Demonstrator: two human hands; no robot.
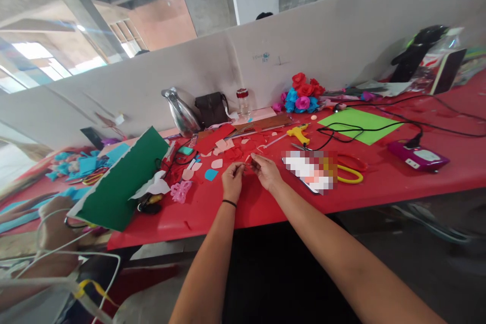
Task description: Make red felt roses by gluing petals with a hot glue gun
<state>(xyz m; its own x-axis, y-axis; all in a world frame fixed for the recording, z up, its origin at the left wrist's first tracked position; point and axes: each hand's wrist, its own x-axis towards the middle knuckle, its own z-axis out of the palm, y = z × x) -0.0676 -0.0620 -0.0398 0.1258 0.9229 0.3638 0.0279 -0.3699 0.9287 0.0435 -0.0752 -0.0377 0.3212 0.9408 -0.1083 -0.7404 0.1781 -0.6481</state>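
Note:
Close together over the red-covered table [212, 207] are my left hand [233, 180] and my right hand [267, 171]. Both are closed in a pinch. A small, thin, pale and reddish piece [248, 159] shows at the fingertips of my right hand; its kind is too small to tell. What my left fingers grip, if anything, I cannot make out. Cut petal-shaped pieces in pink [216, 163] and blue [211, 174] lie just beyond and left of my hands. A pink lacy flower shape [180, 191] rests to the left.
Right of my hands are a partly blurred phone [304, 172], yellow-handled scissors [351, 174], a yellow glue gun [298, 134] and a purple power box [417, 156] with black cables. A green board [123, 182] leans at left. Behind stand a flask [181, 114], a jar [243, 104] and a flower bunch [302, 93].

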